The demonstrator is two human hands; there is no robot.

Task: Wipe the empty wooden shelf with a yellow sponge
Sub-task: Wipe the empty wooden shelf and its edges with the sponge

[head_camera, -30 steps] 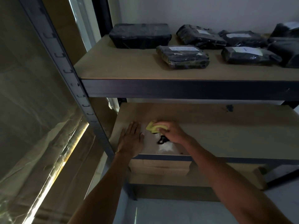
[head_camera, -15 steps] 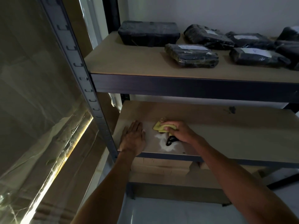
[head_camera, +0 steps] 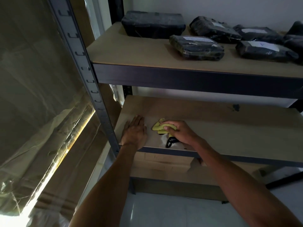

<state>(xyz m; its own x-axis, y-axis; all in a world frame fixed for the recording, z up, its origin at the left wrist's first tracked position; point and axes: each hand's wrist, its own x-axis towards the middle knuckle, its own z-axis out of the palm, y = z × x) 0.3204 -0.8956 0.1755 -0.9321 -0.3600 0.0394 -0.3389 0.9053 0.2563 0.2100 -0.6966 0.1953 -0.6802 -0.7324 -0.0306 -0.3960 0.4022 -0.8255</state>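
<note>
On the lower wooden shelf (head_camera: 229, 128), near its front left corner, I see the right hand (head_camera: 180, 133) curled round a crumpled yellow sponge (head_camera: 158, 127), pressing it onto the board. Just beside it, the left hand (head_camera: 134, 133) lies flat, palm down on the wood, fingers straight and together, holding nothing. A black looped strap (head_camera: 170, 142) shows beneath the heel of the right hand, over a pale shiny patch (head_camera: 163, 139) on the board; I cannot tell what the strap belongs to. Farther right, near the back of this shelf, sits a small dark mark (head_camera: 236, 107). One level up, the upper shelf (head_camera: 131, 48) carries several black wrapped parcels (head_camera: 196, 47) with white labels, well apart from both hands. A dark slotted metal upright (head_camera: 85, 69) stands at the left, with plastic-wrapped cardboard (head_camera: 41, 112) beyond it
</note>
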